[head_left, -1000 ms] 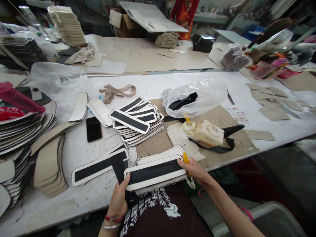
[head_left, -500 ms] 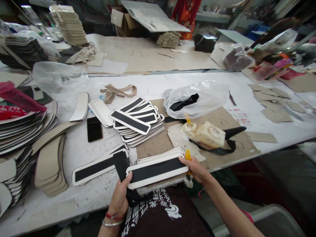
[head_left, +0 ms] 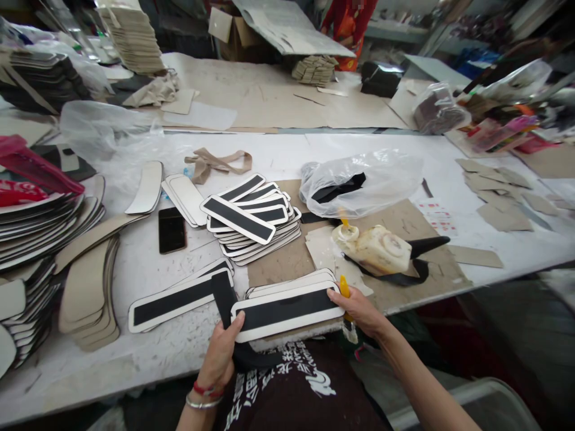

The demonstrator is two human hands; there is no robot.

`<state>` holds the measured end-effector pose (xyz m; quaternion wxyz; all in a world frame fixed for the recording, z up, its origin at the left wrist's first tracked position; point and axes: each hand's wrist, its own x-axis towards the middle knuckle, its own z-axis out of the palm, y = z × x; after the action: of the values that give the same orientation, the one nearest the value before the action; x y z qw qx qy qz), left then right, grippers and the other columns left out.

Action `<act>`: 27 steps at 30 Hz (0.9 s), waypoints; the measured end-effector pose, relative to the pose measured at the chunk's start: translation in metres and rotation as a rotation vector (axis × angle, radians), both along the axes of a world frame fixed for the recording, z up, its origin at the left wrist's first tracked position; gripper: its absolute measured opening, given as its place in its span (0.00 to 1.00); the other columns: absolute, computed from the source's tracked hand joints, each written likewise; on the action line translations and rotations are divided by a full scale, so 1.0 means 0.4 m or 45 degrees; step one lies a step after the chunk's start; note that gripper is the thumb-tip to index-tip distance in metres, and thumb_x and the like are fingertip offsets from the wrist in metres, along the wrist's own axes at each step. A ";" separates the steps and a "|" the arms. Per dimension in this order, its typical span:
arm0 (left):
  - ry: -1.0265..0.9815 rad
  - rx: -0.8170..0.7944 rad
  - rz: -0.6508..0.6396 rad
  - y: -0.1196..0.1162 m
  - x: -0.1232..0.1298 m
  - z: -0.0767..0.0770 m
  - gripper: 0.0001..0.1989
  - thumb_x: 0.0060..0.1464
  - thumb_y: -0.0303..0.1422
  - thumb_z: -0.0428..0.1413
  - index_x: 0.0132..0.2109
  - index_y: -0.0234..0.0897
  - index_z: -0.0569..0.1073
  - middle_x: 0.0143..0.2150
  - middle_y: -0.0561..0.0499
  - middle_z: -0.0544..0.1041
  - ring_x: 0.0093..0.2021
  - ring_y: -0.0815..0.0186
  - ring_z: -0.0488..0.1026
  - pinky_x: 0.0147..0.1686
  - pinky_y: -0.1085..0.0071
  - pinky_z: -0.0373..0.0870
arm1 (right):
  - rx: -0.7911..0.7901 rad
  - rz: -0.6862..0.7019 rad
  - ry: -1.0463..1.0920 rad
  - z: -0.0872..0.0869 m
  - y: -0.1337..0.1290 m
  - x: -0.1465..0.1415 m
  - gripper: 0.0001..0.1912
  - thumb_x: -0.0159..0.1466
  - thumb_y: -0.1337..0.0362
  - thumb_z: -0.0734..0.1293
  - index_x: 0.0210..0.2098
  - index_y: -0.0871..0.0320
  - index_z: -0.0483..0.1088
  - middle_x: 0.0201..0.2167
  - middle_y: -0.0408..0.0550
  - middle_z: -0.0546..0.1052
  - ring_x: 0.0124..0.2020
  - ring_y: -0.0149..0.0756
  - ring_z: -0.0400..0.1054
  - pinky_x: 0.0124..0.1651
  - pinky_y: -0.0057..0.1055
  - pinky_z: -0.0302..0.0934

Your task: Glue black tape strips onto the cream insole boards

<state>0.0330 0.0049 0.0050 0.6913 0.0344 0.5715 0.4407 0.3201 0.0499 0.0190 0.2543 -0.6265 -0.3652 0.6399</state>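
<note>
My left hand (head_left: 221, 353) and my right hand (head_left: 359, 311) grip a long white panel with rounded corners and a black strip down its middle (head_left: 287, 313), one at each end, thumbs on top. A yellow-handled brush (head_left: 344, 287) is also tucked in my right hand, its bristles pointing down. A loose black band (head_left: 223, 299) passes by my left hand and hangs over the table edge. More white panels (head_left: 291, 284) lie just behind the held one. To the left rests another panel with a black strip (head_left: 175, 304).
A fanned pile of strip panels (head_left: 251, 221) lies mid-table. Nearby are a phone (head_left: 172, 230), a stained glue container (head_left: 381, 248) and a clear plastic bag (head_left: 359, 179). Stacks of curved beige pieces (head_left: 87, 293) fill the left. Beyond the far table stands a person in red (head_left: 348, 30).
Both hands keep hold of the panel, which has barely moved. The view has shifted slightly, and the brush below my right hand is tilted a little differently.
</note>
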 end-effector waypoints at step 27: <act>0.118 -0.034 -0.120 0.032 0.050 -0.059 0.17 0.49 0.32 0.59 0.47 0.34 0.70 0.41 0.43 0.77 0.42 0.58 0.74 0.44 0.62 0.71 | 0.599 0.915 -1.550 -0.081 0.014 -0.266 0.09 0.61 0.70 0.56 0.36 0.58 0.67 0.32 0.50 0.74 0.33 0.38 0.69 0.31 0.29 0.58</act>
<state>0.0532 0.0176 -0.0185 0.6845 0.0725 0.6065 0.3980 0.2136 0.0557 -0.0134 -0.0905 -0.6412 -0.7512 0.1282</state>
